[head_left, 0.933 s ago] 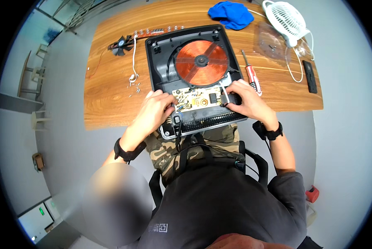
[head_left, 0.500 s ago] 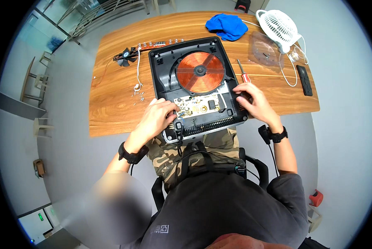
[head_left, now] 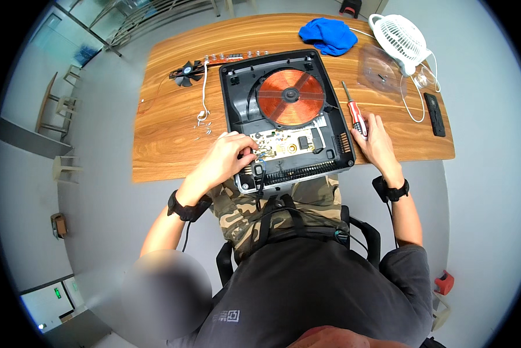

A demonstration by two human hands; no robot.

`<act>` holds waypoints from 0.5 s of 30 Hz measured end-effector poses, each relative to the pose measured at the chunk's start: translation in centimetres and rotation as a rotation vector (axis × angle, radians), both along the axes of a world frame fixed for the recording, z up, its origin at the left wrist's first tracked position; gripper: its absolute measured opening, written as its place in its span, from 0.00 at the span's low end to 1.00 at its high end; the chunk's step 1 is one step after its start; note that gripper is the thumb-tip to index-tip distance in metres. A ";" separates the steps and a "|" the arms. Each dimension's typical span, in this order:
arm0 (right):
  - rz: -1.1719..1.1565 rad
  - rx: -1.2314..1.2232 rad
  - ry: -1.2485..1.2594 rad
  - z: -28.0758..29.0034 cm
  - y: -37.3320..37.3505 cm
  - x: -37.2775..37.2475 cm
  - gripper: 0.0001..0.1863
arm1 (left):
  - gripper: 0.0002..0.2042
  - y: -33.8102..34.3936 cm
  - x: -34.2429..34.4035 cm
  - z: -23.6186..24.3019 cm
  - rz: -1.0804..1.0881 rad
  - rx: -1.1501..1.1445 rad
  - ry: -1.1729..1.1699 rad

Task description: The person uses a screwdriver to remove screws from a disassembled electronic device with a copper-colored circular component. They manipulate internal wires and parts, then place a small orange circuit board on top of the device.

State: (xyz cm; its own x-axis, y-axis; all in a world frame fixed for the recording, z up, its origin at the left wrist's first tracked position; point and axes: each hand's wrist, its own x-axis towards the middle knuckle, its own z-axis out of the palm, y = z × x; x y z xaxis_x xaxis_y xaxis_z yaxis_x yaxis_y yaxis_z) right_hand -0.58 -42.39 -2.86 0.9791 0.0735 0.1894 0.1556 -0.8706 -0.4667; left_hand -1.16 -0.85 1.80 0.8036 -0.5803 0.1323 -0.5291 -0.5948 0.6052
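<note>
An opened induction cooker (head_left: 235,104) with a black casing lies at the table's near edge, partly over my lap. A round copper coil (head_left: 291,97) sits inside it, and a pale circuit board (head_left: 283,145) lies nearer me. My left hand (head_left: 228,155) is at the board's left end, thumb and fingers pinched together; what is between them is hidden. To the right of the cooker, my right hand (head_left: 376,140) has its thumb and fingers around the handle of a red-and-black screwdriver (head_left: 354,110). The screwdriver lies on the table, its shaft pointing away from me.
Left of the cooker are a small black fan (head_left: 187,73), an orange strip board (head_left: 234,57), a white cable (head_left: 204,93) and several screws (head_left: 202,129). Farther right lie a blue cloth (head_left: 328,36), a white fan (head_left: 401,39), a clear tray (head_left: 379,72) and a black bar (head_left: 434,115).
My right hand has left the cooker's right edge and moved right onto the screwdriver handle. My left hand stays at the circuit board, its fingers drawn closer together. The whole view has shifted slightly.
</note>
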 end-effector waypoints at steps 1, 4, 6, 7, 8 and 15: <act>-0.006 -0.026 0.015 -0.5 -0.3 0.1 0.25 | 0.08 0.1 0.0 -0.1 -0.001 -0.008 0.005; -0.040 -0.034 0.066 -0.7 -0.2 0.4 0.23 | 0.07 0.5 -0.2 0.0 0.003 -0.031 0.017; -0.067 0.011 0.102 -0.7 -0.2 0.5 0.22 | 0.07 0.7 -0.4 0.0 0.008 -0.070 -0.001; -0.092 0.051 0.101 -0.5 -0.3 0.4 0.19 | 0.07 0.9 -0.4 0.2 -0.001 -0.082 -0.021; -0.102 0.072 0.082 -0.1 -0.3 0.1 0.19 | 0.06 1.2 -0.4 0.4 0.020 -0.092 -0.040; -0.113 0.196 0.039 5.9 -2.8 -2.4 0.18 | 0.05 8.6 0.6 0.0 0.447 0.078 -0.022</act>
State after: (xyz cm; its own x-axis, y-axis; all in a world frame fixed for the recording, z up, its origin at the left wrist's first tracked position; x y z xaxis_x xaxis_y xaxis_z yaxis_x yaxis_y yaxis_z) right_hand -2.94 -45.14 3.00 0.9859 -0.0720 0.1511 0.0404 -0.7738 -0.6322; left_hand -0.57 7.79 1.75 0.9750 -0.1857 0.1217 -0.2220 -0.8110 0.5413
